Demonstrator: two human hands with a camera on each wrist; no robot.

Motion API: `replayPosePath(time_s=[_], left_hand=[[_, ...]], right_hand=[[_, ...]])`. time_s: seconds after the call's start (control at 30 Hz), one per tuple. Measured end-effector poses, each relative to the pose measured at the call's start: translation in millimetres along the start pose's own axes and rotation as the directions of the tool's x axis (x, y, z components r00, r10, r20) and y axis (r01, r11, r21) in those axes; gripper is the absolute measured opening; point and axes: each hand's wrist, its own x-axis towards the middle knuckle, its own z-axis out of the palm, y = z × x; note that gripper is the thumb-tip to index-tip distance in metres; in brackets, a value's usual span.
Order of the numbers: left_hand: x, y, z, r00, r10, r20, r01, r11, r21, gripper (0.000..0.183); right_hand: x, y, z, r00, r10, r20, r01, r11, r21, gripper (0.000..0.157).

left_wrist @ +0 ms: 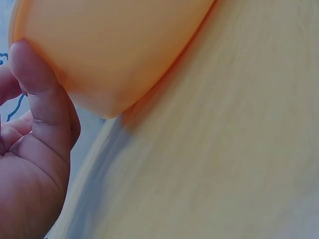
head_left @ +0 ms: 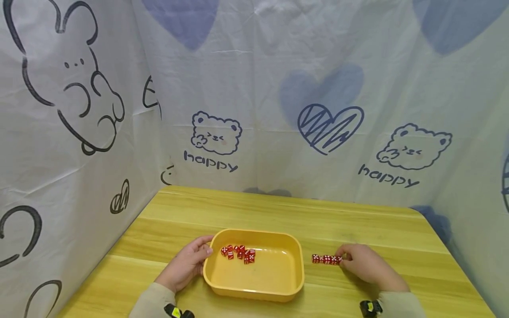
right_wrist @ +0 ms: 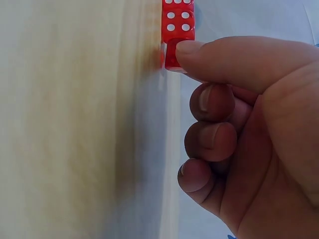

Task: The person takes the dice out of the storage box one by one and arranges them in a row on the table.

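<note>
A yellow plastic tub sits on the table, with several red dice lying loosely in its left part. My left hand is at the tub's left side and grips the rim between thumb and fingers. In the left wrist view the thumb lies against the tub wall. To the right of the tub, a straight row of red dice lies on the table. My right hand pinches the die at the row's right end; its other fingers are curled in.
The yellow wood-patterned table has a rounded far right corner. White printed cloth hangs behind it, and another cloth wall runs along the left side. Table surface lies between the tub and the row of dice.
</note>
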Motion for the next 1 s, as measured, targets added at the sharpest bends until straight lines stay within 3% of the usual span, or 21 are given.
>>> replayPosePath(time_s=[0.87,1.0], left_hand=[[0.2,3.0,1.9,1.0,-0.005,0.003,0.005,1.0,0.001,0.054],[0.6,2.6,1.4,1.0,-0.011,-0.006,0.011,1.0,0.003,0.054]], right_hand=[[0.6,-6.1,0.8,0.998,0.059,0.004,-0.059,0.998,0.005,0.014],[-2.0,-9.6,-1.7,0.999,0.034,-0.01,-0.034,0.999,0.031,0.017]])
